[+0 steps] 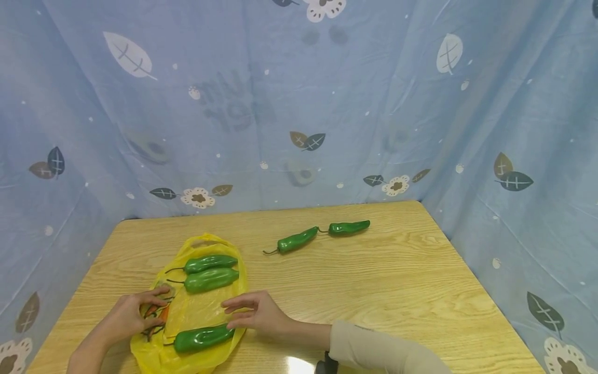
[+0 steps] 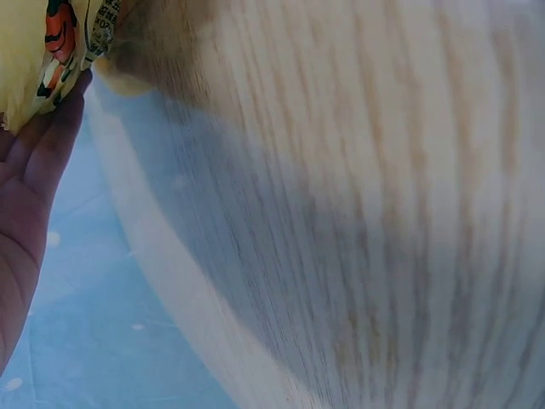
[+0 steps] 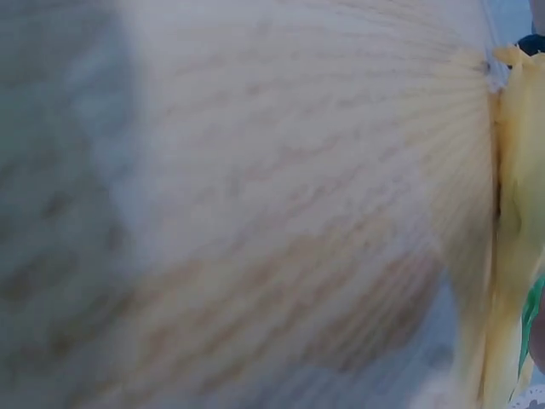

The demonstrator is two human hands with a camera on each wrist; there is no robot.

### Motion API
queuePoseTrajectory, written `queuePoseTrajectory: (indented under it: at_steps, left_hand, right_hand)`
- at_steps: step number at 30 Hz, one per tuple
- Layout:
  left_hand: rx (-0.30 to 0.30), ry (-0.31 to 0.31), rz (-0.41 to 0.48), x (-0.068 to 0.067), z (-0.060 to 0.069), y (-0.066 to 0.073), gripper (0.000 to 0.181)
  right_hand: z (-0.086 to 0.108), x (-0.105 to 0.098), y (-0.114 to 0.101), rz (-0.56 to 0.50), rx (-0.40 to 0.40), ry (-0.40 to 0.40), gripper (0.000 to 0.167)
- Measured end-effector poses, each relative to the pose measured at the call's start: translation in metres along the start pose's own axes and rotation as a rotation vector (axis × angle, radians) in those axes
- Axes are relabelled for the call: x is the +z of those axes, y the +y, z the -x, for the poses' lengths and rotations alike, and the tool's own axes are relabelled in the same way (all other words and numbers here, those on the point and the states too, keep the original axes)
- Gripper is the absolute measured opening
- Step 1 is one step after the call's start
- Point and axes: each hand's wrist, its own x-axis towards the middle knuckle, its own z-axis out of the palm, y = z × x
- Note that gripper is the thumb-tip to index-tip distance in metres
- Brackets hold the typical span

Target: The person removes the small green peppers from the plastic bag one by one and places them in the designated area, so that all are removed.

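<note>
A yellow plastic bag lies flat at the left of the table. Two green peppers rest side by side on its upper half, and another green pepper lies across its lower part. My left hand touches the bag's left edge, thumb and fingers apart around a red and black printed patch; the left wrist view has its fingers against the print. My right hand is over the bag's right edge, fingers loosely bent beside the lower pepper's tip. Whether it touches the pepper, I cannot tell.
Two more green peppers, one nearer the middle and one to its right, lie near the back of the wooden table. A blue patterned curtain hangs behind and on both sides. A black object is under the right sleeve.
</note>
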Motion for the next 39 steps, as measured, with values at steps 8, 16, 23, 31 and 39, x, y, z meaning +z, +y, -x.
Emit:
queuePoseTrajectory:
  at_steps: [8, 16, 23, 31, 39]
  left_hand:
    - [0.002, -0.005, -0.002, 0.001, 0.0, -0.001, 0.035]
    - [-0.02, -0.037, 0.027, 0.0, 0.001, 0.001, 0.036]
    - [-0.004, -0.042, 0.028, -0.001, 0.001, 0.002, 0.037]
    - [-0.008, -0.035, 0.048, -0.002, 0.002, 0.002, 0.036]
    - [-0.022, -0.036, 0.045, -0.002, 0.002, 0.001, 0.036]
  right_hand:
    - [-0.001, 0.004, 0.007, 0.126, 0.018, -0.031, 0.045]
    - [-0.002, 0.008, 0.006, 0.321, 0.036, -0.088, 0.048]
    - [-0.004, 0.006, 0.006, 0.517, 0.014, -0.114, 0.051]
    - [-0.005, 0.004, 0.005, 0.664, -0.026, -0.172, 0.035]
    - [-0.012, 0.006, -0.001, 0.851, -0.014, -0.191, 0.041]
